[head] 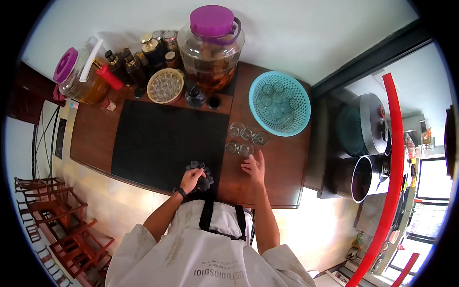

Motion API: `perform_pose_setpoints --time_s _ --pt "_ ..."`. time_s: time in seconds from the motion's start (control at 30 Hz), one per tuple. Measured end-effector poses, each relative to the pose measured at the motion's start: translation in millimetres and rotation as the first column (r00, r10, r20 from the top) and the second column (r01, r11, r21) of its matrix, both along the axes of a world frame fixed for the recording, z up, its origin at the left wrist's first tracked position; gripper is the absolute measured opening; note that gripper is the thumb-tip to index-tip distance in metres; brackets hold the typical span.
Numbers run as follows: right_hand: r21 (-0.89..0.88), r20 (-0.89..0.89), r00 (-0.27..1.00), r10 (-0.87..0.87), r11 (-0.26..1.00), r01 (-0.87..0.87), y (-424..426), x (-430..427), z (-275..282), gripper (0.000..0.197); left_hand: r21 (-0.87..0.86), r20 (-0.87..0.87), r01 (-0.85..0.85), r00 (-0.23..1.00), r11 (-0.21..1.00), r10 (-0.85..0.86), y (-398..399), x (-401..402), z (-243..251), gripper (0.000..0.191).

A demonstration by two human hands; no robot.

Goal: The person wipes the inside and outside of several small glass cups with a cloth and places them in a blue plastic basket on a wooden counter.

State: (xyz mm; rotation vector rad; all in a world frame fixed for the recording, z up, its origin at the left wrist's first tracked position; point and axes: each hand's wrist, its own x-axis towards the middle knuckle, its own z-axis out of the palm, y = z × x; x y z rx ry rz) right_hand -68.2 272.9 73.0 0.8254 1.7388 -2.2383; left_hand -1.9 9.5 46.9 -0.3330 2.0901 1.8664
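My left hand (191,180), with a dark band at its wrist, grips a crumpled dark grey cloth (204,182) at the front of the black table mat (168,140). My right hand (254,168) hovers over the wooden tabletop (269,179) with its fingers spread and nothing visible in them. Just beyond its fingertips stands a front pair of clear glass cups (246,149), one perhaps touched by a finger; I cannot tell. Behind that pair is a second row of clear glass cups (248,132). A light-blue plastic colander (255,104) at the back right holds several more glasses.
A tan basket (150,94) of small glasses sits behind the mat, beside a dark bottle (195,96). Large glass jars with purple lids (211,21) and several bottles (134,68) line the wall. Right of the table are pots (362,179); wooden chairs (68,215) stand left.
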Motion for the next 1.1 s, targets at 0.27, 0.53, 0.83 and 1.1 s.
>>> perform_pose_setpoints --time_s 0.27,0.53,0.83,1.1 --pt "0.605 -0.485 0.867 -0.113 0.673 0.425 41 -18 -9 0.032 -0.047 0.119 0.036 0.992 0.998 -0.030 2 -8 14 0.037" --pt "0.984 -0.179 0.938 0.296 0.053 0.171 101 -147 40 0.029 0.038 0.067 0.008 0.998 0.999 -0.011 -1 -4 -9 0.037" --pt "0.964 0.265 0.937 0.228 -0.035 -0.264 98 -174 38 0.036 0.025 0.179 0.013 0.984 1.000 -0.017 -2 -8 9 0.038" --pt "0.268 -0.411 0.900 -0.145 0.924 0.271 75 -77 52 0.049 0.070 0.137 -0.003 0.991 0.998 -0.006 -1 -7 -9 0.034"
